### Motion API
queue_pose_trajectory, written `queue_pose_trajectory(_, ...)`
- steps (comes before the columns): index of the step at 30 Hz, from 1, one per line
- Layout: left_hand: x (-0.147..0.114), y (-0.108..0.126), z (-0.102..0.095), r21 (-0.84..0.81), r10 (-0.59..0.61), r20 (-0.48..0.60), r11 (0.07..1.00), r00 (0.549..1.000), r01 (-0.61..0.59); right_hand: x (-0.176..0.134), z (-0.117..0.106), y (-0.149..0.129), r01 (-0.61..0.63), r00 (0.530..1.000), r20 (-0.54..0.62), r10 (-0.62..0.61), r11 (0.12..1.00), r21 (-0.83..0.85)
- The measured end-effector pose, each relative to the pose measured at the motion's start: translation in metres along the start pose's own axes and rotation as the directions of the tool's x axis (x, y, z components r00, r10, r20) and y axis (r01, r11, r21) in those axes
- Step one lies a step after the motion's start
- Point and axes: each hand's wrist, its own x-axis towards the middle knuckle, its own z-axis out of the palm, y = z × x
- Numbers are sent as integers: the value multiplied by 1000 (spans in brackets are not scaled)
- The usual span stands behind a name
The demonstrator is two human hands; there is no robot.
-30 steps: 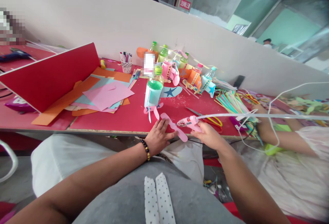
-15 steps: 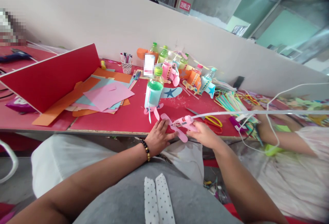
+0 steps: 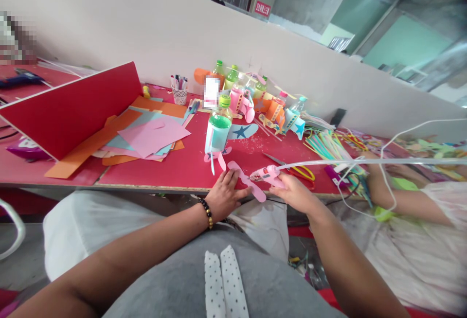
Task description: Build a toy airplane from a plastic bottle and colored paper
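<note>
My right hand (image 3: 295, 191) is closed round the handle of a pink hot glue gun (image 3: 267, 174). A long translucent rod (image 3: 350, 162) runs from the gun's back toward the right edge. My left hand (image 3: 225, 196) holds a pink paper propeller (image 3: 255, 189) at the table's front edge, fingers along its left side. The gun's nozzle points at the propeller's middle, slightly apart from it. Just behind the propeller stands a bottle (image 3: 220, 131) with a green cap, wrapped in light blue paper, with pink paper blades at its base and a blue wing with a star.
Yellow-handled scissors (image 3: 301, 171) lie right of the bottle. Coloured paper sheets (image 3: 155, 135) lie left, before a red upright board (image 3: 80, 109). Several decorated bottles (image 3: 275, 109) stand at the back. Pale strips (image 3: 328, 148) and a co-worker's arm (image 3: 408, 199) are at right.
My right hand has drawn the glue gun a little to the right, its nozzle away from the propeller's middle. My left hand and the propeller have stayed put.
</note>
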Motion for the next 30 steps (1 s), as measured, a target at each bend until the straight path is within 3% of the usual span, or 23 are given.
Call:
queue_pose_trajectory(13,0,0,-2,4,10,-2,1000,1000,-10,0,2,0,6,1000,24,-6,1000,2)
queue_pose_trajectory(18,0,0,0,-6,6,3,1000,1000,-6,-2,5,6,-155,988,-2,156,982,104)
queue_pose_trajectory(21,-1,-1,0,-10,9,1,1000,1000,-9,0,6,12,-194,977,-49,208,961,196)
queue_pose_trajectory(27,-1,-1,-4,-8,19,-3,1000,1000,-19,8,-1,34,-149,971,-129,202,930,335)
queue_pose_trajectory(30,-1,-1,-4,-2,27,-6,1000,1000,-27,16,-4,45,-152,952,-208,224,937,314)
